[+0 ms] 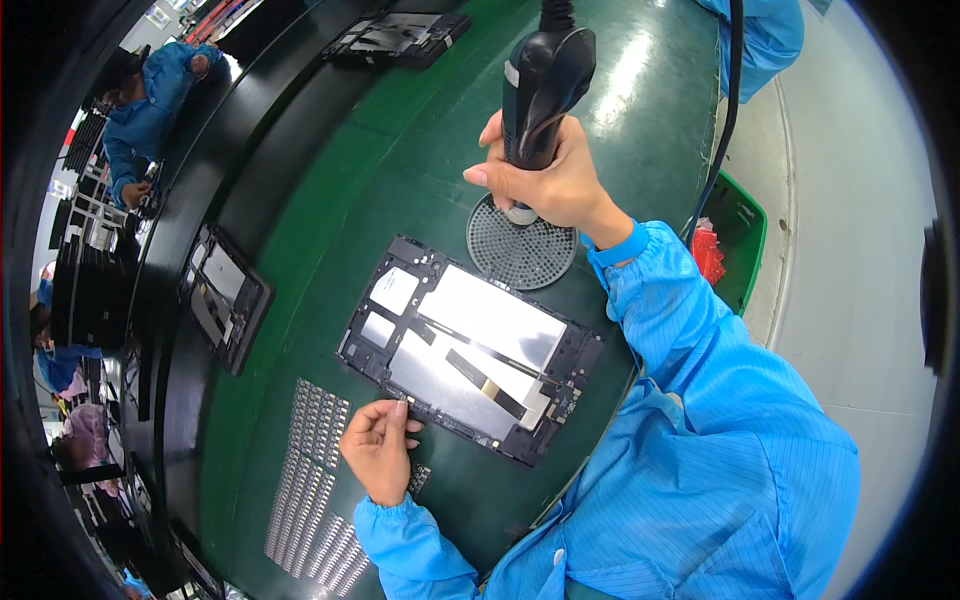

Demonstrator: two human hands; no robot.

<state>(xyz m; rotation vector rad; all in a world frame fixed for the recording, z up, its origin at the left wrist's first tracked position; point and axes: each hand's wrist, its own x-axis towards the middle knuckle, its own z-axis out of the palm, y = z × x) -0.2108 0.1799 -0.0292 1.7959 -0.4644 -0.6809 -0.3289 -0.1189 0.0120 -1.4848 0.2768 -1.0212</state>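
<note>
My right hand (560, 180) is wrapped round a black electric screwdriver (545, 95), held upright. Its lower end is over a round grey perforated tray (520, 245); whether the tip touches it is hidden. In front of me lies an opened tablet housing (470, 350) with silver panels and dark flat cables. My left hand (380, 450) is closed at the housing's near left edge, thumb and forefinger close together by the rim. What they pinch, if anything, I cannot make out. Beside this hand are sheets of small metallic parts (305, 470) in rows.
Another opened tablet (226, 295) is on the black conveyor at the left, and one more (395, 38) is at the far end. A green bin (740, 240) with red contents stands right of the bench. A black cable (730, 110) hangs there. Co-workers (150, 110) sit across.
</note>
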